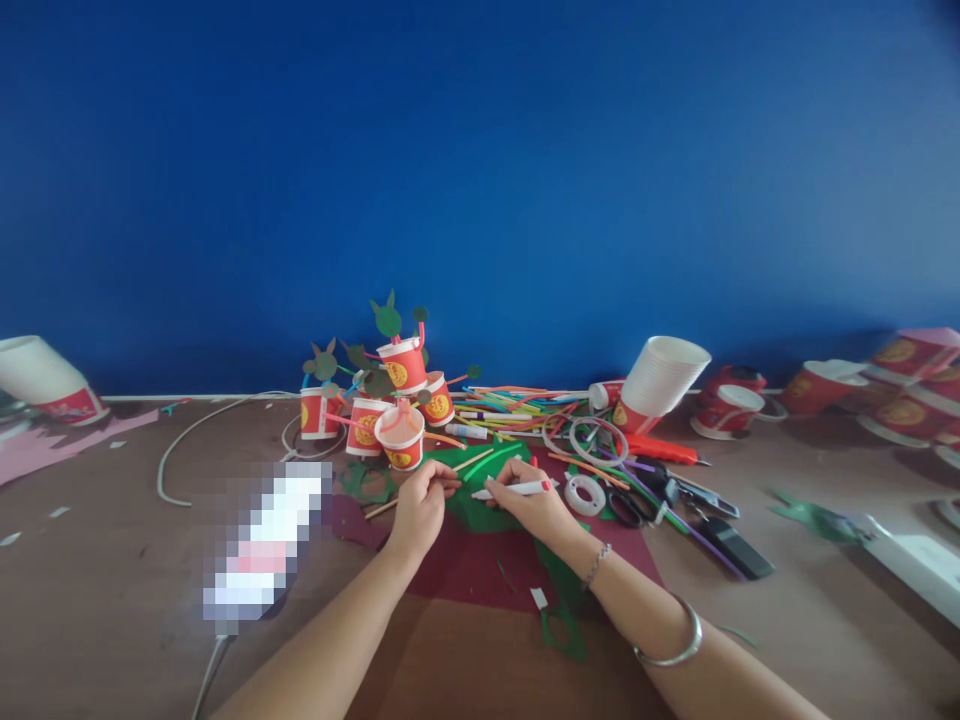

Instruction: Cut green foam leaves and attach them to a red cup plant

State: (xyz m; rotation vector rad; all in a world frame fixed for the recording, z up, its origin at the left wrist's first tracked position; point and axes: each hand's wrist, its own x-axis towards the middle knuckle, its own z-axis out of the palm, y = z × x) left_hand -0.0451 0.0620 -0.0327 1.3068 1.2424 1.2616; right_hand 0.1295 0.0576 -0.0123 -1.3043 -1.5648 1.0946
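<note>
My right hand [525, 497] is closed round a white marker [529, 488] with a red end, its tip pointing left over green paper [487, 510]. My left hand [426, 500] has its fingers pressed together at the left part of that paper; what lies between the fingertips is too small to make out. A thin wooden stick [474, 460] passes behind my left fingers. Dark red paper [480, 575] lies beneath the green sheet. Just behind my left hand stands a red and white paper cup [400, 436].
More cups with green paper heads [388, 321] stand at the back. Colourful straws [517, 400], a tape roll [585, 494], stacked cups [660, 380], a red tool [664, 449] and a black object [735, 546] lie rightward. A blurred-out device [266, 550] and cable are on the left.
</note>
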